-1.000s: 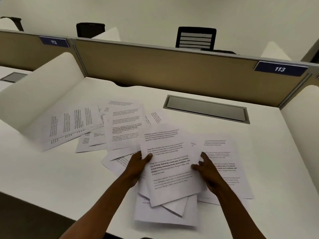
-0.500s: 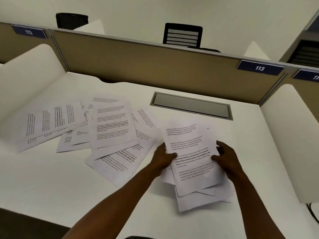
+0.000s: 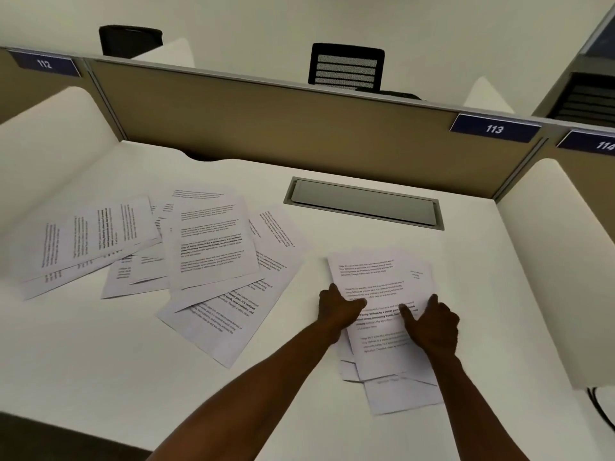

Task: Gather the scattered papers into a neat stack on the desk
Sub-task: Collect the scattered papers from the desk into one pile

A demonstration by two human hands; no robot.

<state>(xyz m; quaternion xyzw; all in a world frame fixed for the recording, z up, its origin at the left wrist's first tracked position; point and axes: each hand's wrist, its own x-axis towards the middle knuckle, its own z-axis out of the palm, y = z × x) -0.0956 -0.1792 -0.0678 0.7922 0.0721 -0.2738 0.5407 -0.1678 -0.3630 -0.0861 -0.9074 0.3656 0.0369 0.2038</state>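
A loose pile of printed sheets lies on the white desk at centre right, its edges uneven and several sheets sticking out at the bottom. My left hand grips the pile's left edge, thumb on the top sheet. My right hand holds the pile's right side, thumb laid across the print and fingers curled at the edge. More printed sheets lie fanned and overlapping on the left half of the desk, one long sheet reaching toward my left forearm.
A grey cable hatch is set into the desk behind the pile. A tan partition with label 113 closes the back; white side dividers flank the desk. A black chair stands beyond. A cable hangs at the right.
Both hands have carried the gathered pile to the right, away from the scattered sheets, and lowered it onto the desk. The right thumb now lies further onto the top sheet.
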